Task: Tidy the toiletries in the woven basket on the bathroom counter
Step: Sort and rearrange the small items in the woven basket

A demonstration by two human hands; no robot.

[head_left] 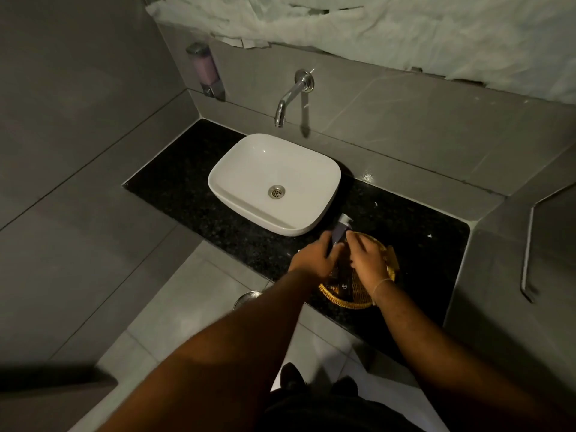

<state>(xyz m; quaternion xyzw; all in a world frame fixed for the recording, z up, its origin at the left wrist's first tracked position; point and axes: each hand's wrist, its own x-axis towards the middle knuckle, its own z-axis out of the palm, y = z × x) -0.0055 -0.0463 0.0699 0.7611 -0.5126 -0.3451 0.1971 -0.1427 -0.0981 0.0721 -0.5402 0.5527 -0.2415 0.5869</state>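
One black tabletop (193,194) carries one white sink (249,169) and, lower right of centre, one woven basket (349,302). Left hand (313,258) grips a dark tube (340,232), label unreadable; right hand (367,258) reaches in, grasp unclear.

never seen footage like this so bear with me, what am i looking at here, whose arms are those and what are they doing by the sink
There is no machine here. The single picture comes from a wide-angle camera worn on a person's head, looking down, so the two bare arms are the wearer's own.

They stand at a black speckled stone counter with a white rounded ceramic basin under a chrome wall tap. Right of the basin sits a round golden woven basket.

The left hand has its grip on a dark tube with a pale grey cap, held at the basket's far rim. The right hand reaches into the basket beside it; whether it holds anything is hidden. Other dark toiletries lie inside, too dim to identify.
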